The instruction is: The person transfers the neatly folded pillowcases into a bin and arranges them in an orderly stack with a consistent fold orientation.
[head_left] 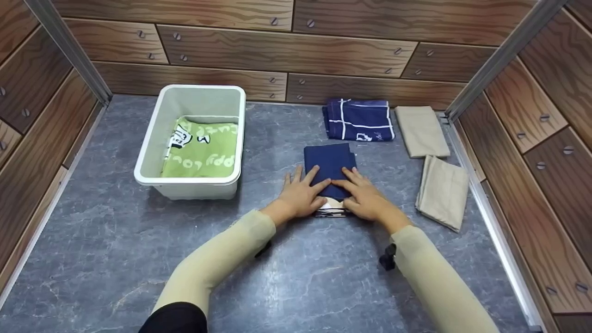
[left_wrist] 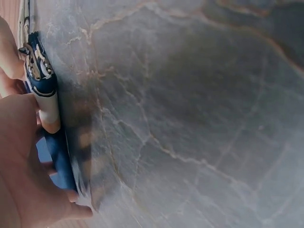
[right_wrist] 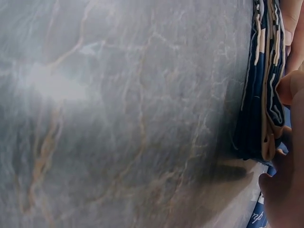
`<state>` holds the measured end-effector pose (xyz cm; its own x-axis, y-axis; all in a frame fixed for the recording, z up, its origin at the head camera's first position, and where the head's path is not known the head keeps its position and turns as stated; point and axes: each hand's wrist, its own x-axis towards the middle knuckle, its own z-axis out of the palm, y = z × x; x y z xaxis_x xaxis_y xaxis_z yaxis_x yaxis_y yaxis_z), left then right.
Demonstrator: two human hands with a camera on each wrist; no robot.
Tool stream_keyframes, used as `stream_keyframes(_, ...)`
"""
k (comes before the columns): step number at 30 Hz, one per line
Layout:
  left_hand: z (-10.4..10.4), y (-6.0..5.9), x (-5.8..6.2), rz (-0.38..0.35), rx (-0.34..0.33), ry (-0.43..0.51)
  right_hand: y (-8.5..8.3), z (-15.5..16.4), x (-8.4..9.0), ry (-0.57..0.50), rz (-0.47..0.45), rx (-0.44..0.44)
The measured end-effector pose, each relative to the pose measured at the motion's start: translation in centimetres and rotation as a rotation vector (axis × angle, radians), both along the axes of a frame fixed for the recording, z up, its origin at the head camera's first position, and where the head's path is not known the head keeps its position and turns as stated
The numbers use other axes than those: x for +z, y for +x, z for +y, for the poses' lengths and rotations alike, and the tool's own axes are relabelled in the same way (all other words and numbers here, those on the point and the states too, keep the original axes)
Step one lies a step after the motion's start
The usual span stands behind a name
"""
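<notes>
A folded navy cloth point(head_left: 329, 159) lies on the grey marbled surface, with a white and patterned part showing at its near edge. My left hand point(head_left: 298, 196) rests on its left side with fingers spread. On the right side, my right hand point(head_left: 367, 199) presses down, its fingertips close to the left ones. From the left wrist, the folded cloth point(left_wrist: 60, 156) shows side-on beside the thumb and fingers. The right wrist view shows the stacked layers of the cloth point(right_wrist: 256, 104), navy, tan and white, under the fingers.
A white plastic bin point(head_left: 150, 138) stands at the left, a green printed cloth point(head_left: 203, 150) inside. Behind the navy cloth lies a folded blue cloth with white lines point(head_left: 360, 120). Two beige folded cloths, one farther back point(head_left: 422, 132) and one nearer point(head_left: 443, 192), lie by the right wall.
</notes>
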<state>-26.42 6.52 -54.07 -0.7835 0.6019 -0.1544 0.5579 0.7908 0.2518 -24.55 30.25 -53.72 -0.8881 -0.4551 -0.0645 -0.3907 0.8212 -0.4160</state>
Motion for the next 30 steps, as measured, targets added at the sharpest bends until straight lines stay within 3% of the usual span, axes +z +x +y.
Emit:
stream_keyframes(11,-0.7,-0.4,0.2,-0.001,-0.011,0.077,0.4,-0.1,0.1,-0.049,-0.022,-0.045)
stream_keyframes(15,-1.1,-0.6,0.3,-0.012,0.029,0.204,0.5,0.0,0.4,-0.163,-0.042,-0.107)
stream_keyframes(20,-1.8,-1.0,0.6,-0.059,0.131,0.484,0.3,0.3,0.6,-0.319,-0.047,-0.198)
stream_keyframes(24,-2.2,-1.4,0.7,-0.150,0.226,0.720,0.0,0.5,0.9,-0.423,-0.077,-0.289)
stream_keyframes(28,-2.2,-1.5,1.1,-0.344,0.381,0.937,-0.5,0.4,1.5,-0.529,-0.144,-0.416)
stream_keyframes(30,-2.0,-1.5,1.3,-0.486,0.470,1.032,-0.7,0.2,1.9,-0.614,-0.221,-0.492)
